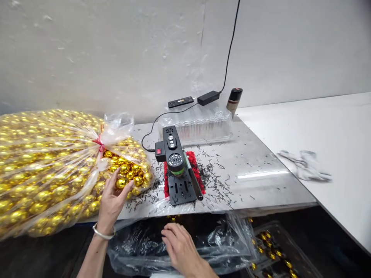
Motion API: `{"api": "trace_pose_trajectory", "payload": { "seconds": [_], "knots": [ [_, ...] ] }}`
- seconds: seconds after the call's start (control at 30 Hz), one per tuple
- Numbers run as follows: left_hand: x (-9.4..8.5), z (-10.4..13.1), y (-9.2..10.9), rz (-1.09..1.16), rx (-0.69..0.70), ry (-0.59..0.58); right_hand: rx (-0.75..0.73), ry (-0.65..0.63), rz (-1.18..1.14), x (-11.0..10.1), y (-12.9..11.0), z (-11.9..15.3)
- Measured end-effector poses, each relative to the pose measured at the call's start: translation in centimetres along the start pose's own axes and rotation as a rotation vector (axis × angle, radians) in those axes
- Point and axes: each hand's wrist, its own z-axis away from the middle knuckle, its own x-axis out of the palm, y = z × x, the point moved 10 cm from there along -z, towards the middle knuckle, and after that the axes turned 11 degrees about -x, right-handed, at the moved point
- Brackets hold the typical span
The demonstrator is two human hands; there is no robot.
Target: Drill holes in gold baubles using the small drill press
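Note:
My left hand [112,201], with a white bracelet at the wrist, reaches into the torn opening of a large clear bag [95,175] full of shiny gold balls. Its thumb and fingers are apart, on either side of a gold ball [121,183]. My right hand [181,247] is over clear plastic sheeting [220,241] below the table edge. The fingers of this hand are bent and pressed together; whatever they hold, if anything, is hidden. Just beyond them is a gold ball [173,218]. Between and beyond both hands stands a black machine [174,148] with round vents and a red switch.
A red mat [191,158] lies under the machine, with small black strips [216,179] scattered around. Behind stand a clear plastic box [199,125], a power adapter [208,98] and a spray can [234,101]. A white glove [308,165] lies right; a clear tray [285,231] holds gold balls.

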Motion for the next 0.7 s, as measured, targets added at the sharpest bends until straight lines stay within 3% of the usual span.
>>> {"api": "trace_pose_trajectory", "payload": {
  "seconds": [0.13, 0.27, 0.33, 0.43, 0.5, 0.6, 0.7],
  "knots": [
    [3.2, 5.1, -2.3, 0.319, -0.287, -0.285, 0.175, -0.330, 0.006, 2.2, 4.0, 4.8],
    [8.6, 12.4, -6.0, 0.254, -0.486, -0.783, 0.402, -0.539, 0.123, 1.2, 8.9, 10.0],
    [10.5, 15.9, -8.8, 0.216, -0.618, -0.911, 0.438, -0.594, 0.137, 0.5, 10.0, 11.7],
    [12.0, 18.9, -11.9, 0.279, -0.795, -0.891, 0.396, -0.700, 0.026, 0.3, 9.3, 13.4],
    [12.9, 20.0, -12.2, 0.363, -0.853, -0.887, 0.400, -0.753, -0.063, 0.2, 8.3, 14.4],
    [13.9, 20.4, -10.5, 0.556, -0.900, -0.906, 0.442, -0.793, -0.163, 0.0, 7.1, 15.3],
    [14.5, 18.9, -7.8, 0.817, -0.933, -0.847, 0.468, -0.854, -0.191, 0.4, 6.6, 15.4]
  ]
}}
